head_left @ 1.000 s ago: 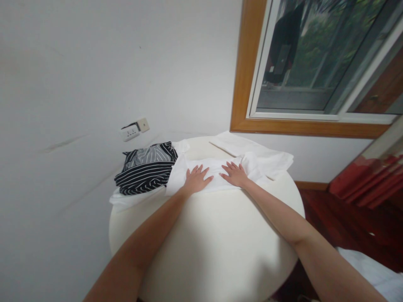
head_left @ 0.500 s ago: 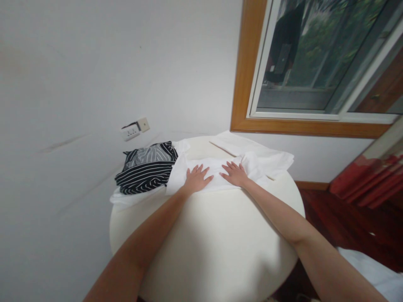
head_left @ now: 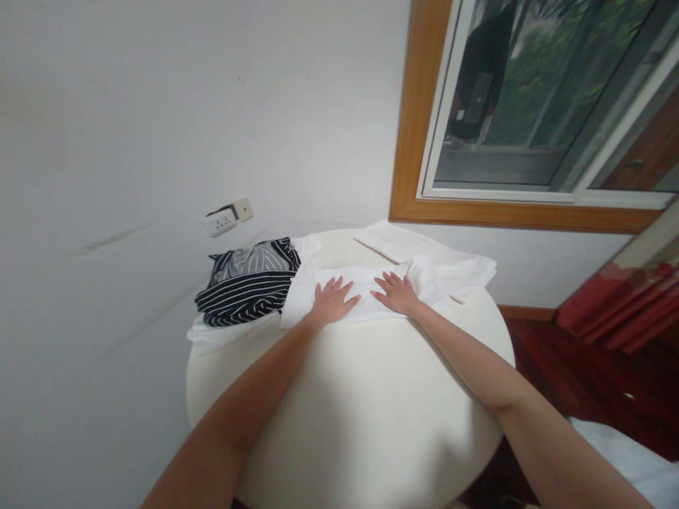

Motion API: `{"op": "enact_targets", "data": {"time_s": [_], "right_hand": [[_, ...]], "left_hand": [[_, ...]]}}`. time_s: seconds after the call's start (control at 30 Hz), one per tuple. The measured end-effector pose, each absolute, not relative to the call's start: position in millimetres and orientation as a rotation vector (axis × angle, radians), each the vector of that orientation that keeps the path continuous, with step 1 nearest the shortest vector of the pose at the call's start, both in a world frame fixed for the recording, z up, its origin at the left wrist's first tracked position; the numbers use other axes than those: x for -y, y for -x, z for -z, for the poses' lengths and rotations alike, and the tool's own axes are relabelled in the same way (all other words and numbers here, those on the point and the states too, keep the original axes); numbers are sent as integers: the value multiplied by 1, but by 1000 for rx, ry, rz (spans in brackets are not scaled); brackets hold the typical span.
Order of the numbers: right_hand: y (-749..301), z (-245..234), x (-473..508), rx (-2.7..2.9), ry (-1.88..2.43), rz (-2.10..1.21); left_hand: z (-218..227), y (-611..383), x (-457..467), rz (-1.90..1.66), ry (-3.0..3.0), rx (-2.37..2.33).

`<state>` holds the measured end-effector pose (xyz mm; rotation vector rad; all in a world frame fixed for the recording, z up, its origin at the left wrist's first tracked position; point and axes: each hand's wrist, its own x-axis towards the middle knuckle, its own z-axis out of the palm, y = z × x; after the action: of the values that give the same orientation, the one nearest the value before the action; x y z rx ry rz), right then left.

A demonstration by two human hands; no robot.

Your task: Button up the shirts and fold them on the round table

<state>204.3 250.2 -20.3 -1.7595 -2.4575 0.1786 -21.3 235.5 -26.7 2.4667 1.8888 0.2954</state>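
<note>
My left hand [head_left: 332, 300] lies flat, fingers spread, on a white cloth [head_left: 366, 286] at the far side of a round cream table [head_left: 361, 417]. A hand's width to its right, my right hand [head_left: 397, 293] rests flat on the same cloth, fingers also stretched out. Neither hand grips anything. The cloth bunches up to the right of my right hand. Left of my left hand sits a folded black garment with white stripes [head_left: 247, 283], on top of another white cloth [head_left: 212, 336].
The table stands against a white wall with a power socket [head_left: 227, 218]. A wood-framed window [head_left: 530, 127] is at the upper right. Dark red wooden floor [head_left: 578, 382] and a red curtain [head_left: 626, 304] lie to the right. White fabric [head_left: 631, 459] shows at the lower right.
</note>
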Motion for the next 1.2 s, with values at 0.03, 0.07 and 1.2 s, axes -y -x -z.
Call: {"op": "enact_targets", "data": {"time_s": [0.03,0.07,1.2], "right_hand": [[-205,21,-251,2457,1755,-171],[-205,22,-251,2455,1750,-164],[-240,29,-232,2374,1780,20]], "left_hand": [[27,21,-236,-296,-2466,-1888],[27,21,-236,-297,-2467,-1888],[30,57,-224,-360,-2435,-2193]]}}
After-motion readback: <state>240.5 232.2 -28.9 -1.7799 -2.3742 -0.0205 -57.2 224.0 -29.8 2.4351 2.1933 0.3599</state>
